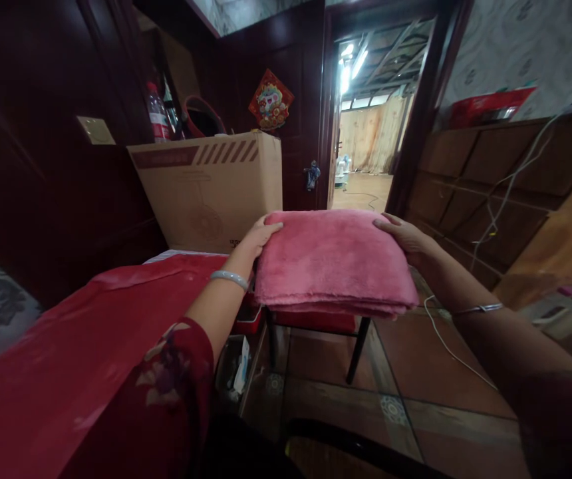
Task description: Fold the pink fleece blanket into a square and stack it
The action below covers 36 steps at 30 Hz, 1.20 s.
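Folded pink blanket point(333, 259) right above red-topped stool point(316, 321), can't tell if touching. Left hand point(262, 237) pinching far left corner, thumb on top; right hand point(406, 237) same deal, far right. Cardboard box point(211, 189) beyond.

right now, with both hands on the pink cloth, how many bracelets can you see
2: a pale bracelet on the wrist of the left hand, and a silver bracelet on the right hand's forearm. Sleeves could hide more.

Dark red door point(306, 113), bright doorway point(366, 143), lit tube lamp point(360, 64) beyond, patterned wallpaper point(530, 46), brown cabinet point(495, 156), tiled floor point(440, 356)
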Available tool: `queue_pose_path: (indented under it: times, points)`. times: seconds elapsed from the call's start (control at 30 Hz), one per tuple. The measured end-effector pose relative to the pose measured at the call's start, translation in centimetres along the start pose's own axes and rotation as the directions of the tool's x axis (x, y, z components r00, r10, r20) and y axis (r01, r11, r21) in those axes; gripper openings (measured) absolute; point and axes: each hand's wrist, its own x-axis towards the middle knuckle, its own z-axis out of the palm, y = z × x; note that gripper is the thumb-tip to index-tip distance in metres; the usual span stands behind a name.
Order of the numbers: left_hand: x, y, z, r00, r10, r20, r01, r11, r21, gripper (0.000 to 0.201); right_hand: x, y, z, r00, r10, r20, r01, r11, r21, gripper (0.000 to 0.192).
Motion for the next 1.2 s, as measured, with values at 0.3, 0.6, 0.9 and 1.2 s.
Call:
queue_pose_path:
  times: [0.3,0.6,0.9,1.2]
  points:
    - [1.3,0.5,-1.3,0.996,0.087,0.014,-0.087,0.996,-0.013,0.053,0.6,-2.1,-0.6,0.989,0.112,0.094,-0.106,0.992,-0.065,0.078]
    - [0.9,1.2,-1.2,1.000,-0.004,0.024,-0.001,0.980,0.197,0.058,0.0,-1.8,-0.8,0.993,0.060,0.100,-0.019,0.931,-0.365,0.071]
    - [-2.3,3.7,2.0,0.872,0.267,0.409,-0.475,0.268,0.838,0.095,-1.1,-6.4,2.1,0.817,-0.277,0.505,0.566,0.221,-0.795,0.076]
    - [-2.4,1.0,2.8,0.852,0.162,0.497,-0.517,0.126,0.846,0.102,-2.0,-3.5,3.4,0.781,-0.197,0.592,0.623,0.188,-0.760,0.082]
